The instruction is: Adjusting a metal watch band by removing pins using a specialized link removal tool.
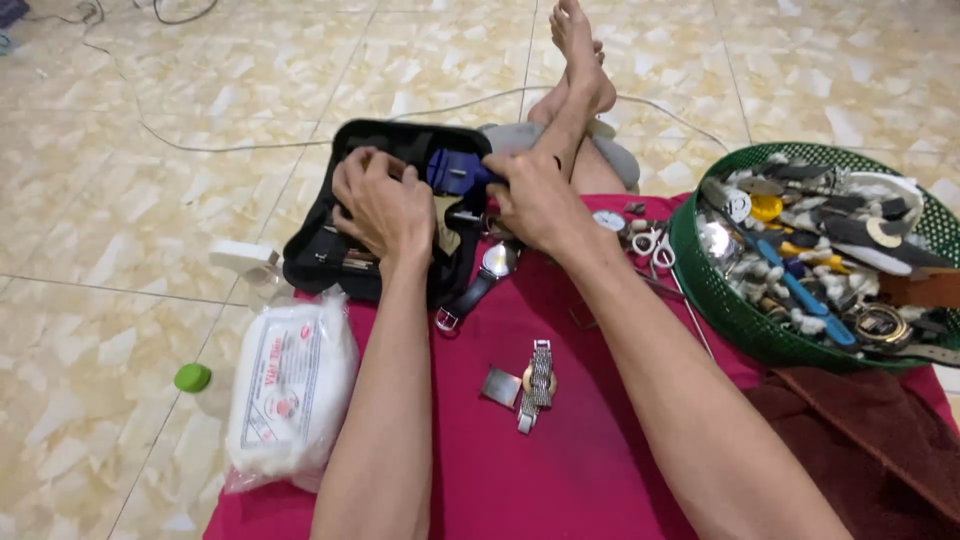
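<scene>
While resting in the black tool case (330, 250), both hands (385, 205) pinching a blue tool (455, 172).

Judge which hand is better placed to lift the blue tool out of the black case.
Right, probably: the right hand already touches the blue tool, while the left hand rests on the black case.

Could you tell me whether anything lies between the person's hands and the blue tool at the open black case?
Nothing visible does. The right hand already touches the blue tool, and the left hand rests beside it on the black case.
</scene>
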